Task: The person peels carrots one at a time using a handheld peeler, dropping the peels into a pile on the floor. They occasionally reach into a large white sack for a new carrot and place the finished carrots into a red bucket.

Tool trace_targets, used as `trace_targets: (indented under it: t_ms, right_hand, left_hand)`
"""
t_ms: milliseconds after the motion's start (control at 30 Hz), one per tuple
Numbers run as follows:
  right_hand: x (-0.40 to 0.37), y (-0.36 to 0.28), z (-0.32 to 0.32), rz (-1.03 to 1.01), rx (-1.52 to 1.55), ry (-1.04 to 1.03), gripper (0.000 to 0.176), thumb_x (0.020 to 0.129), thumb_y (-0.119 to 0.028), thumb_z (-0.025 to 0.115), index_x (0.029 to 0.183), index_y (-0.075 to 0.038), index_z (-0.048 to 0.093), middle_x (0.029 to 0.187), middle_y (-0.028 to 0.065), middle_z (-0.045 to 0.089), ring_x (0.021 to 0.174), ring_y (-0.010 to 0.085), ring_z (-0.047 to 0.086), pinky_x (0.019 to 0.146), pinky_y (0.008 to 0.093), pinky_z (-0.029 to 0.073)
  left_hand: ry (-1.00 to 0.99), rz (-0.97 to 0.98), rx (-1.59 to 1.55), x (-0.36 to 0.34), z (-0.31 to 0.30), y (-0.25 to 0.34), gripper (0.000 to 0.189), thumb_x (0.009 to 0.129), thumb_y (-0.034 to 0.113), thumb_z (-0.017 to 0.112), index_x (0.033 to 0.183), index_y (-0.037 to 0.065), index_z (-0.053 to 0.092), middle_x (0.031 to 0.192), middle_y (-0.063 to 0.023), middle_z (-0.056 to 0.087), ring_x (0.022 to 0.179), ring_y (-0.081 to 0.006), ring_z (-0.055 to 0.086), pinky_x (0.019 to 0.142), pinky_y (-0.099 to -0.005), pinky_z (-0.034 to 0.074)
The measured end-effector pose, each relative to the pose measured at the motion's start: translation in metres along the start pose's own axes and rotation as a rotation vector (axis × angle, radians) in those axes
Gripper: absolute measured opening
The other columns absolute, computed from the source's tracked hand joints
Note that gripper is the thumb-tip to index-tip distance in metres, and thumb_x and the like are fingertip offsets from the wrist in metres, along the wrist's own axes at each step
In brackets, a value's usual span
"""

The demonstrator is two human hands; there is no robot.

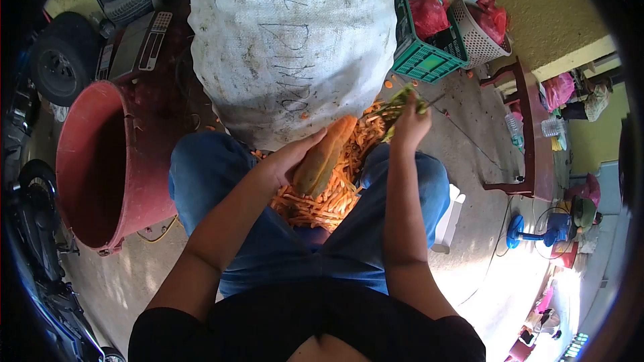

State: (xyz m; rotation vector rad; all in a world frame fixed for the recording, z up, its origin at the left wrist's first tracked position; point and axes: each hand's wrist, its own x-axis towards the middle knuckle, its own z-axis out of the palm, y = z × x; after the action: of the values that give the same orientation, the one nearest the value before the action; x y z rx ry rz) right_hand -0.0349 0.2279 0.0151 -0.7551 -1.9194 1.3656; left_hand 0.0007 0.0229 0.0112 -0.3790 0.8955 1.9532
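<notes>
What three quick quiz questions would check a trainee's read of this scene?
1. True or false: the left hand holds the carrot.
2. Where do the orange peelings lie? A: on the ground between the knees. B: on a table. C: in a bowl.
3. Fill in: the right hand grips a ____ coloured tool.
Key: 1 true; 2 A; 3 green.
</notes>
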Motion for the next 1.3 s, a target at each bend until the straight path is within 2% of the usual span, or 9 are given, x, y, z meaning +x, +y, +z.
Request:
trace_targets:
  t_ms: [167,267,400,667,800,900,967,1033,1300]
  right_hand:
    - [-0.076,-0.030,0.014,0.030,0.093,-0.487,0.027,0.078,-0.024,0.055,0.081,0.003,0.051,0.065,0.0114,0.056,0.057,0.0179,0.054,0.050,0.0302,0.041]
    - [-0.096,-0.039,0.015,-0.267,0.028,-0.531,0.021,0.078,-0.019,0.055,0.080,0.002,0.052,0.067,0.0143,0.056,0.058,0.0210,0.055,0.052,0.0316,0.041]
    - [-0.078,-0.014,0.023,-0.475,-0.050,-0.385,0.013,0.077,-0.011,0.054,0.077,0.001,0.052,0.066,0.0169,0.055,0.057,0.0255,0.055,0.052,0.0336,0.041]
    - [0.009,0.005,-0.003,-0.140,-0.079,0.113,0.020,0.080,-0.019,0.052,0.069,-0.002,0.052,0.058,0.0070,0.053,0.050,0.0137,0.050,0.045,0.0294,0.039]
    - [-0.052,-0.037,0.003,0.113,0.233,-0.356,0.023,0.081,-0.024,0.051,0.073,-0.003,0.052,0.060,0.0043,0.051,0.050,0.0077,0.045,0.043,0.0228,0.036]
    - [-0.089,-0.034,0.011,-0.240,0.060,-0.535,0.018,0.080,-0.017,0.052,0.080,0.001,0.052,0.066,0.0162,0.055,0.057,0.0235,0.053,0.054,0.0326,0.041]
    - [-0.097,-0.035,0.016,-0.373,0.084,-0.487,0.017,0.079,-0.015,0.052,0.079,0.001,0.050,0.063,0.0198,0.052,0.057,0.0321,0.053,0.053,0.0356,0.040]
    - [-0.095,-0.036,0.016,-0.314,-0.010,-0.487,0.014,0.078,-0.013,0.053,0.077,0.001,0.049,0.064,0.0215,0.051,0.058,0.0377,0.051,0.052,0.0367,0.040]
    - [0.024,0.014,-0.004,-0.100,-0.331,0.153,0.021,0.082,-0.019,0.049,0.073,-0.001,0.053,0.058,0.0090,0.055,0.047,0.0157,0.051,0.043,0.0306,0.040]
  left_hand:
    - [-0.071,0.057,-0.055,0.029,-0.020,-0.004,0.038,0.085,0.035,0.038,0.100,0.002,0.047,0.083,-0.0074,0.057,0.069,-0.0171,0.058,0.060,-0.0312,0.049]
    - [-0.065,0.117,-0.101,0.018,-0.015,-0.001,0.035,0.085,0.033,0.039,0.098,0.002,0.048,0.083,-0.0070,0.057,0.068,-0.0150,0.058,0.060,-0.0301,0.049]
    - [-0.080,0.084,0.096,0.017,-0.019,-0.006,0.037,0.086,0.034,0.038,0.096,0.001,0.049,0.084,-0.0082,0.057,0.065,-0.0141,0.058,0.059,-0.0271,0.049]
    - [-0.037,-0.026,0.128,-0.001,-0.011,-0.002,0.043,0.085,0.039,0.037,0.100,0.001,0.048,0.080,-0.0102,0.057,0.065,-0.0150,0.058,0.061,-0.0268,0.049]
    - [-0.098,-0.020,0.026,0.020,-0.025,-0.002,0.039,0.085,0.033,0.039,0.105,0.001,0.045,0.086,-0.0104,0.056,0.072,-0.0161,0.058,0.063,-0.0292,0.049]
    - [-0.165,0.191,-0.029,-0.002,-0.006,-0.003,0.035,0.085,0.029,0.041,0.105,0.001,0.045,0.087,-0.0100,0.056,0.074,-0.0160,0.058,0.063,-0.0297,0.049]
    - [-0.154,0.363,-0.051,-0.003,-0.005,-0.003,0.033,0.085,0.028,0.042,0.104,0.002,0.045,0.088,-0.0098,0.056,0.074,-0.0158,0.058,0.063,-0.0293,0.049]
    - [-0.090,0.129,-0.065,0.017,-0.020,-0.002,0.034,0.085,0.028,0.042,0.106,0.001,0.045,0.091,-0.0100,0.056,0.076,-0.0150,0.057,0.064,-0.0274,0.049]
    - [-0.123,-0.073,0.381,-0.005,-0.010,-0.008,0.037,0.085,0.032,0.041,0.100,0.000,0.046,0.088,-0.0134,0.056,0.071,-0.0178,0.058,0.062,-0.0303,0.048]
